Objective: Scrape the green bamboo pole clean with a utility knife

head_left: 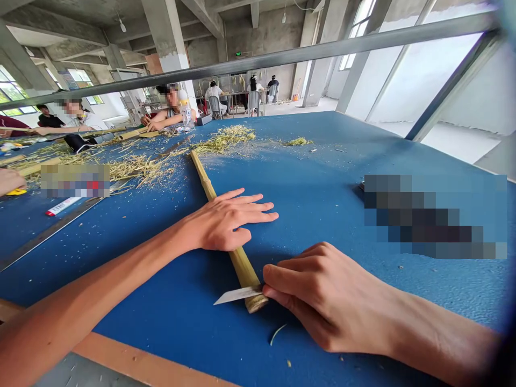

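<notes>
A long bamboo pole [242,267] lies on the blue work table [322,161], running away from me. My left hand [223,223] presses down on the pole with its fingers spread flat. My right hand [318,293] grips a short knife [237,294], whose pale blade sticks out to the left. The blade sits against the pole's cut end [257,303], and my fingers hide the handle. A thin curled shaving [278,334] lies on the table just below that hand.
Heaps of bamboo shavings [137,169] cover the far left of the table. A co-worker [171,107] sits across it, hands on a bamboo piece [133,133]. A metal straightedge [48,231] and white marker [62,206] lie left. A grey metal rail [258,62] crosses overhead.
</notes>
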The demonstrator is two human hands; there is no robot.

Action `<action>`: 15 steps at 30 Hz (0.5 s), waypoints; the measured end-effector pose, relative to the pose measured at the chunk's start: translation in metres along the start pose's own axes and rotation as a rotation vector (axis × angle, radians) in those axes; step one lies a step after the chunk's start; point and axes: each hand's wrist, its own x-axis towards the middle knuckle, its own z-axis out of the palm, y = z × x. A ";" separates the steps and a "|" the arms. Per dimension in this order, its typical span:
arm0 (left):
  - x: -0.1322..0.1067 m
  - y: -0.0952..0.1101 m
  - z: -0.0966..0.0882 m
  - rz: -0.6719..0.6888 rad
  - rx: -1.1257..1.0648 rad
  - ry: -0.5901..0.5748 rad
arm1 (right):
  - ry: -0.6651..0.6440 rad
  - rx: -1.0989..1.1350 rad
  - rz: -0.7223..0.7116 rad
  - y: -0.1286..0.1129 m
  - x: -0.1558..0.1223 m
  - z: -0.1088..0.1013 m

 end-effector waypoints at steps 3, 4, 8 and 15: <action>0.000 -0.001 0.001 0.014 0.020 -0.009 | 0.008 0.060 -0.039 0.004 0.000 -0.002; 0.000 -0.001 0.001 0.016 0.024 -0.014 | 0.005 0.075 -0.048 0.005 0.000 -0.003; 0.000 0.000 0.000 0.020 0.032 -0.028 | 0.000 0.101 -0.062 0.007 -0.001 -0.005; 0.000 0.000 0.001 0.046 0.046 -0.032 | -0.008 0.147 -0.091 0.009 0.001 -0.011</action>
